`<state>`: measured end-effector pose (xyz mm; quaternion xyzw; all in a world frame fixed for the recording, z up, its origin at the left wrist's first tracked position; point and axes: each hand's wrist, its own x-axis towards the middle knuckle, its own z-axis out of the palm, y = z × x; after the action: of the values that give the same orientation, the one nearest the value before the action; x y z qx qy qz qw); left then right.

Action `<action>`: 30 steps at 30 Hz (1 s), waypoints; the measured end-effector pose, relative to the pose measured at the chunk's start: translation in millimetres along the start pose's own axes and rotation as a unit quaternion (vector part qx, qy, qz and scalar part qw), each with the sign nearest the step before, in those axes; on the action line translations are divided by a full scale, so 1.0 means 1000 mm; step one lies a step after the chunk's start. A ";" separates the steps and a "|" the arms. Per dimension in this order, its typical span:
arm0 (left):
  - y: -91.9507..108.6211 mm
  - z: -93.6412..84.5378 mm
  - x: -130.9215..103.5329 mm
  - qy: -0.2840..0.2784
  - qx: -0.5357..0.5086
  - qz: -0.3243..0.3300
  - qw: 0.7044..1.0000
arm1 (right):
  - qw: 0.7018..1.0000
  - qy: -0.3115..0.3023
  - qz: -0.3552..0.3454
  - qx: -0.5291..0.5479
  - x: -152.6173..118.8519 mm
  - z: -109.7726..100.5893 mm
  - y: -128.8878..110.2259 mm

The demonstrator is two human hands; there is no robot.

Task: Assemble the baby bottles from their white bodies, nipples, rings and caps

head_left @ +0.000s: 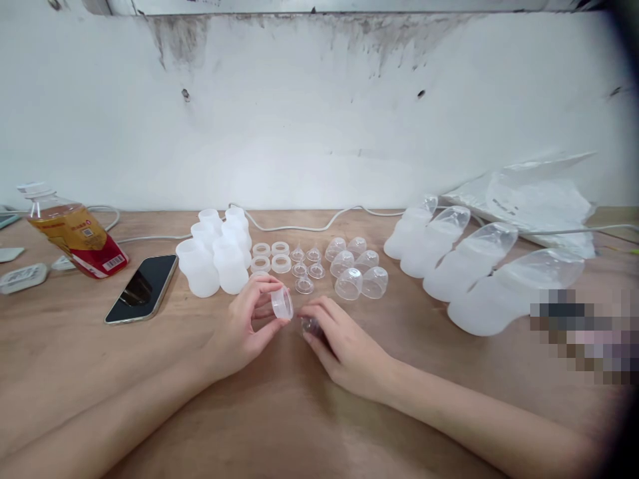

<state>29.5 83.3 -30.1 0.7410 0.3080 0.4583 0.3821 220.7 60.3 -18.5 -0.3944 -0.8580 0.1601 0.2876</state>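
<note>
Between the thumb and fingers of my left hand [254, 316] is a translucent bottle collar ring [282, 304], tilted on its side. Close by, my right hand [344, 339] pinches a clear bottle nipple [310, 325], partly hidden by the fingers. Beyond my hands lie more collar rings [281, 263] in short rows, one of them partly covered by my left hand. Several clear nipples [304, 285] stand beside the rings, and clear dome caps [348, 284] sit to their right. White bottle bodies [200, 269] are grouped behind my left hand.
Capped white bottles [492, 303] stand in a slanting row at the right, before a crumpled plastic bag [539, 199]. A phone [142, 289] and a drink bottle [80, 233] are at the left. A white cable [299, 229] runs along the wall.
</note>
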 end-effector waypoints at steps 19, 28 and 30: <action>0.003 -0.001 0.001 0.010 0.086 -0.004 0.996 | 0.976 0.175 -0.013 0.128 0.003 0.001 0.009; 0.011 0.001 0.001 -0.032 0.266 0.107 0.957 | 0.978 0.166 -0.117 0.042 0.013 0.003 0.003; 0.011 0.001 0.001 -0.016 0.260 0.100 0.960 | 0.979 0.150 -0.133 0.028 0.014 0.004 0.003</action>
<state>32.5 78.5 -20.8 0.8489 0.3348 0.3864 0.1338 212.7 73.2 -17.8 -0.2885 -0.8449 0.0830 0.4427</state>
